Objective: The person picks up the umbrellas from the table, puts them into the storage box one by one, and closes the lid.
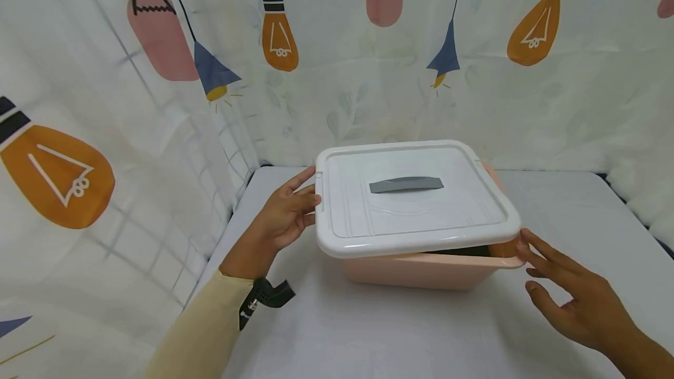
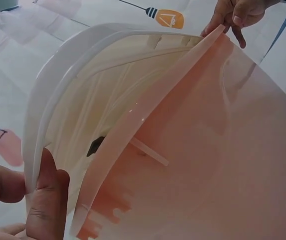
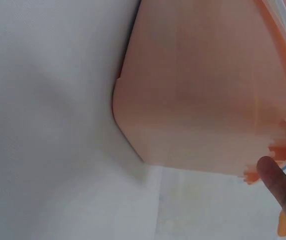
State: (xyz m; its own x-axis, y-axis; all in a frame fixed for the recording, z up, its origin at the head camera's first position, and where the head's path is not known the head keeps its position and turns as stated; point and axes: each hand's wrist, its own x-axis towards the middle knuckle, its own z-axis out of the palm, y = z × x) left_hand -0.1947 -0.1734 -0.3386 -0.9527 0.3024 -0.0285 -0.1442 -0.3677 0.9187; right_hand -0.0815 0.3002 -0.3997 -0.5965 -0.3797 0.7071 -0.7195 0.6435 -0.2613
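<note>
A white plastic lid (image 1: 416,215) with a grey handle (image 1: 406,185) lies tilted over a pink plastic box (image 1: 416,275). Along the front a gap shows between lid and rim, with something dark (image 1: 466,251) inside. My left hand (image 1: 284,212) pinches the lid's left edge, thumb on one face and fingers on the other; the left wrist view shows the lid's underside (image 2: 103,95) raised off the pink rim (image 2: 133,122). At the front right corner, my right hand (image 1: 581,291) touches lid and rim with fairly straight fingertips, its thumb away from the box.
The box stands on a table with a white cover (image 1: 421,332). Behind and to the left hangs a pale curtain (image 1: 337,92) printed with bulbs and lamps. A black strap (image 1: 263,300) circles my left wrist over a beige sleeve (image 1: 205,326).
</note>
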